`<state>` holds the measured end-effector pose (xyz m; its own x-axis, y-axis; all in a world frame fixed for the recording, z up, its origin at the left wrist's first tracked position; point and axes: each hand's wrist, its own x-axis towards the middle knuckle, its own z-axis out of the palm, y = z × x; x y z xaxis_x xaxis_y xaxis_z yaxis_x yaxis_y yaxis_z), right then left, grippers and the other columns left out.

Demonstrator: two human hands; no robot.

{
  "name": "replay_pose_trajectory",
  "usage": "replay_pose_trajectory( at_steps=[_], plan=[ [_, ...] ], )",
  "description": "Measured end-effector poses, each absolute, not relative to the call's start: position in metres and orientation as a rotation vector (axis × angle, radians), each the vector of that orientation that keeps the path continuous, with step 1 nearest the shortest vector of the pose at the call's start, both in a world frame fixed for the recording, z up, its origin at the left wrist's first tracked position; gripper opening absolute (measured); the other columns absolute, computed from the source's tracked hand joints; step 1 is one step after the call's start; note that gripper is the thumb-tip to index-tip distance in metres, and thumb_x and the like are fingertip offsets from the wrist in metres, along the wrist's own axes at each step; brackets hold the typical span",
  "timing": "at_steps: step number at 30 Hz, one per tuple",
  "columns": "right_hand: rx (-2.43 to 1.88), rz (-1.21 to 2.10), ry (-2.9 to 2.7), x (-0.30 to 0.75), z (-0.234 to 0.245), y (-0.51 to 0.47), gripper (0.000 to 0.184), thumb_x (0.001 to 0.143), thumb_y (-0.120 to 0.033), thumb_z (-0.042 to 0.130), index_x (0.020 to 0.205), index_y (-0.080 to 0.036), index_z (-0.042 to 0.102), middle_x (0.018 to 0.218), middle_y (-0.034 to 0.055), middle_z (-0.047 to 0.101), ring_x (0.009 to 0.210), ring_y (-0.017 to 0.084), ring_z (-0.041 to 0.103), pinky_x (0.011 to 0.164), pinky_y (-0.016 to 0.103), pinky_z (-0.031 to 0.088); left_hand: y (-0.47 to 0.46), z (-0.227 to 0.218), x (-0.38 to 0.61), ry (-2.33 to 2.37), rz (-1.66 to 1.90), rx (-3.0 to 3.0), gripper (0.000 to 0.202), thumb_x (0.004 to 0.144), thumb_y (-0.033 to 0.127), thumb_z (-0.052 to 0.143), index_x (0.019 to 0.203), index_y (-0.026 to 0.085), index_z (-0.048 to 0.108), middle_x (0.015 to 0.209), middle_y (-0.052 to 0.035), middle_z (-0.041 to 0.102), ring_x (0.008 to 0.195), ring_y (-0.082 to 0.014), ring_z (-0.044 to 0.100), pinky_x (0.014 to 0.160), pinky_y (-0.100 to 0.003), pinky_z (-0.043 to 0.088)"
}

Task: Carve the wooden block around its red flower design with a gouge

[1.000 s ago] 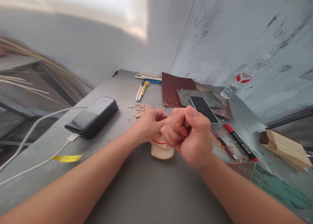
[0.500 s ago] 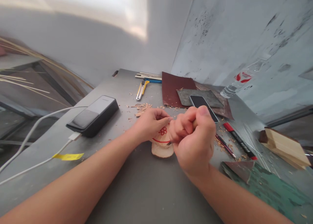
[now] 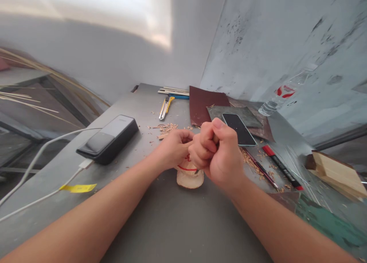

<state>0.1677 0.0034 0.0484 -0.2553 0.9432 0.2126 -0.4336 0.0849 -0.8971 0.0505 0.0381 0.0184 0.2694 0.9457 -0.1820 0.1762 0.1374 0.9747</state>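
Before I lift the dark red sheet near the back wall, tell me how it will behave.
The dark red sheet looks thin, so it will probably flex. The grey sheet overlaps it and may drag along, perhaps nudging the phone partly on top.

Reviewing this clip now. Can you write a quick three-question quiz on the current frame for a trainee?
1. True or false: the yellow utility knife is being held.
2. What colour is the curved line marked on the pale wooden piece? (a) green (b) red (c) blue
3. Which hand is clenched into a fist?

Key:
1. False; the yellow utility knife lies on the table.
2. (b)
3. The right hand.
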Motion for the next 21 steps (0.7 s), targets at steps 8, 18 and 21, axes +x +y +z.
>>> replay_pose_trajectory(
  at_steps=[8, 18, 21],
  plan=[
    [-0.681, 1.284, -1.119, 0.163, 0.051, -0.011, 0.050, 0.099, -0.043, 0.054, 0.057, -0.023, 0.035, 0.052, -0.0077, 0.023, 0.043, 0.008, 0.018, 0.041, 0.024, 0.018, 0.037, 0.016, 0.047, 1.174, 0.748, 1.343, 0.017, 0.074, 0.012, 0.065, 0.059, 0.018, 0.060, 0.059, 0.0046, 0.058, 0.059, -0.0098, 0.049, 0.053, -0.020, 0.037],
    [-0.811, 0.980, -1.082, 0.157, 0.042, -0.016, 0.052, 0.106, -0.046, 0.056, 0.063, -0.023, 0.038, 0.056, -0.0064, 0.029, 0.047, 0.010, 0.026, 0.047, 0.030, 0.028, 0.039, 0.009, 0.047, 1.132, 0.740, 1.314, 0.010, 0.081, 0.024, 0.071, 0.074, 0.017, 0.067, 0.064, 0.0030, 0.063, 0.057, -0.0109, 0.052, 0.052, -0.021, 0.036],
    [-0.783, 0.882, -1.161, 0.156, 0.035, -0.019, 0.050, 0.110, -0.044, 0.051, 0.065, -0.023, 0.040, 0.059, -0.0056, 0.030, 0.049, 0.012, 0.030, 0.050, 0.031, 0.032, 0.037, 0.014, 0.047, 1.154, 0.721, 1.310, 0.013, 0.082, 0.018, 0.070, 0.071, 0.017, 0.064, 0.060, 0.0050, 0.058, 0.056, -0.0096, 0.049, 0.051, -0.020, 0.035]
  ],
)
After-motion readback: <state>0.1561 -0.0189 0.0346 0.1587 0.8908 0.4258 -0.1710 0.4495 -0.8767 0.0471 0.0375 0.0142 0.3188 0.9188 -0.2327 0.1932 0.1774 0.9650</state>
